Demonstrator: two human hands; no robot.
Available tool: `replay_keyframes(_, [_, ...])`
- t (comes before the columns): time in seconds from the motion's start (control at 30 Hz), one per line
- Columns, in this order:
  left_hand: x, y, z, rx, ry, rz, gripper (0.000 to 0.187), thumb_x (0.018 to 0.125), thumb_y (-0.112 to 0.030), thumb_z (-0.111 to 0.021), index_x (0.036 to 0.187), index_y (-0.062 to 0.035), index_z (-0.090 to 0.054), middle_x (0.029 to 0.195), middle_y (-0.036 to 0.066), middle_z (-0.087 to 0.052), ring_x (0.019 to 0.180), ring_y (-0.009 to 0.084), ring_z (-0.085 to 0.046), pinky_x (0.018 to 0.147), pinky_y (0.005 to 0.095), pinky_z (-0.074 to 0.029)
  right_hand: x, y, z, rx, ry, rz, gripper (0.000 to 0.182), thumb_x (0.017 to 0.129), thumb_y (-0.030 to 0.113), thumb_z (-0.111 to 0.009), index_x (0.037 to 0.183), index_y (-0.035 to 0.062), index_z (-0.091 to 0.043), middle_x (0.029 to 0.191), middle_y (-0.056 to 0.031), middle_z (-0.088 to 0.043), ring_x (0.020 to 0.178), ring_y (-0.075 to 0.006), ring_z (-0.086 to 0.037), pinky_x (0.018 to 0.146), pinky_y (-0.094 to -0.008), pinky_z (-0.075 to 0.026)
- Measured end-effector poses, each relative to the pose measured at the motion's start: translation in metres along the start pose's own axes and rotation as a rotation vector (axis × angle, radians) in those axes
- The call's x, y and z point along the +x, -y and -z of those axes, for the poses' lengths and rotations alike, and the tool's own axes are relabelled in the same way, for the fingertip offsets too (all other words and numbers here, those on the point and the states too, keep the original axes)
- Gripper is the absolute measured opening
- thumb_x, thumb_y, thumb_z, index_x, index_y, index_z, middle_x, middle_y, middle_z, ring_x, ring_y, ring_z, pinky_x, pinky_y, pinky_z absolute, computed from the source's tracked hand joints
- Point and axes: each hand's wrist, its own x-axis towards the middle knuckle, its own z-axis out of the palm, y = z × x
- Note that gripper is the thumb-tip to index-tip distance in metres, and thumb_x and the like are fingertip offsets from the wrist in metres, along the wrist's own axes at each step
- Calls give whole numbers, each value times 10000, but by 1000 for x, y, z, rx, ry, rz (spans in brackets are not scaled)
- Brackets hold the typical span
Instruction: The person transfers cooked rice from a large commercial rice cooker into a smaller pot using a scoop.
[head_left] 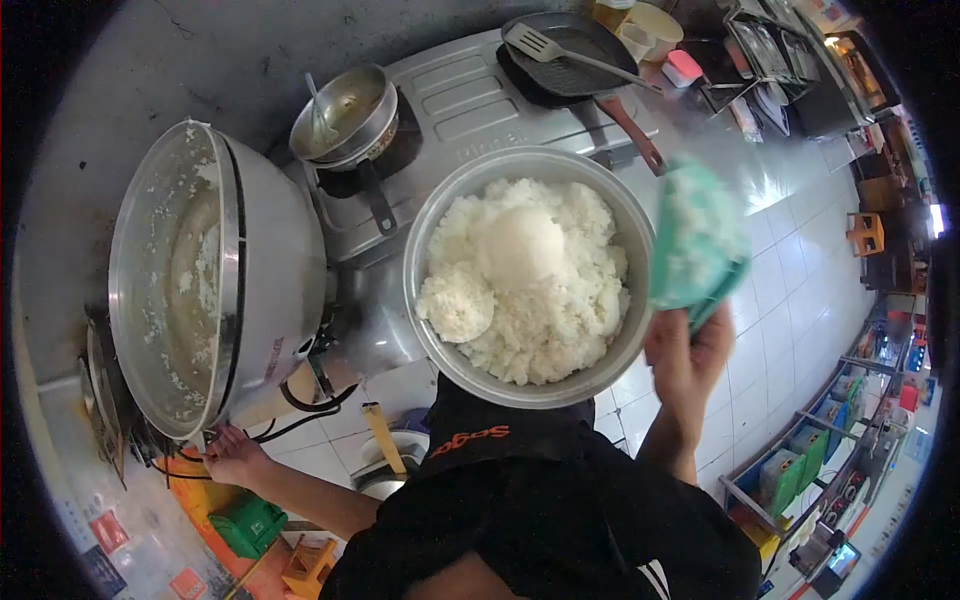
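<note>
My right hand [688,362] grips a teal plastic scoop [700,235] by its handle, held up to the right of a round metal pot. Rice grains cling to the scoop, which is slightly blurred. The metal pot [640,330] holds a heap of white rice [545,310], with two rounded lumps on top. On the left, a large rice cooker [280,270] is tilted so that its opening shows. Bits of rice stick to its inner wall. My left hand [235,458] is closed at the lower edge of its rim; the fingertips are partly hidden.
Behind the rice pot is a metal stove [460,95]. It carries a small saucepan [345,115] with a utensil inside and a dark frying pan [570,50] with a slotted spatula [535,42] across it. Cables hang below the cooker. Shelves line the right side beyond the tiled floor [790,290].
</note>
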Motion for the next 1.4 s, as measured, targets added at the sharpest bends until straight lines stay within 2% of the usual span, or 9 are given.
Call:
replay_keyframes(0.27, [-55,22,2,62,-73,-160,513,942,-306,-410,1281,79,-427,1308,178,-456,1128,259,-489,949,359,-395,20,6,-2,-65,276,114,239,930,95,-521,1138,-8,-466,650,-17,-532,507,-78,-469,443,-216,-347])
replay_keyframes(0.4, [-96,59,14,229,-226,-525,445,923,-280,-459,1205,61,-505,1205,169,-510,1065,259,-489,910,381,-391,17,-17,-25,-601,661,29,267,844,105,-620,1053,-17,-508,798,-222,-586,749,-370,-603,672,-426,-467])
replay_keyframes(0.53, [-161,131,33,383,277,-719,297,907,-169,-475,1138,-6,-566,1079,118,-566,1027,225,-524,888,333,-411,12,-36,-20,-589,770,154,448,815,108,-650,1207,-24,-478,799,-222,-608,769,-371,-622,700,-409,-489])
replay_keyframes(0.57, [-183,128,34,470,453,-337,237,914,-123,-503,1117,-23,-572,983,75,-579,937,150,-538,797,271,-427,12,-28,-21,-518,745,119,524,816,87,-649,1289,-9,-445,785,-200,-612,768,-308,-637,692,-393,-490])
replay_keyframes(0.7, [-242,147,34,630,933,115,241,907,-73,-563,1144,-31,-551,986,50,-583,896,90,-526,729,213,-425,10,-4,-26,-241,601,-1,534,881,58,-555,1381,9,-376,1157,-215,-599,1013,-236,-613,823,-368,-493])
replay_keyframes(1.07, [-243,147,31,468,1018,378,271,925,-63,-565,1181,24,-548,1062,82,-630,926,106,-590,807,239,-477,-2,-43,1,-724,659,317,537,931,54,-458,1443,134,-320,1036,-261,-634,942,-397,-628,786,-409,-520])
replay_keyframes(1.27, [-242,152,43,489,1006,438,297,897,-61,-617,1175,44,-595,1010,88,-665,865,106,-629,781,221,-505,9,-20,3,-880,683,-194,481,953,95,-422,1428,112,-348,1233,-242,-545,1107,-397,-534,888,-425,-473])
replay_keyframes(1.33, [-240,151,41,489,1006,443,285,891,-58,-627,1157,43,-611,990,86,-671,849,105,-633,776,218,-508,25,-50,-23,-816,709,281,500,943,93,-448,1429,164,-352,955,-260,-646,825,-402,-648,708,-457,-517])
replay_keyframes(1.4, [-240,149,41,512,1005,454,265,882,-52,-638,1131,38,-629,976,84,-676,840,93,-629,754,219,-512,40,-46,-56,-862,716,197,492,944,102,-459,1422,168,-366,836,-259,-639,763,-403,-650,681,-463,-505])
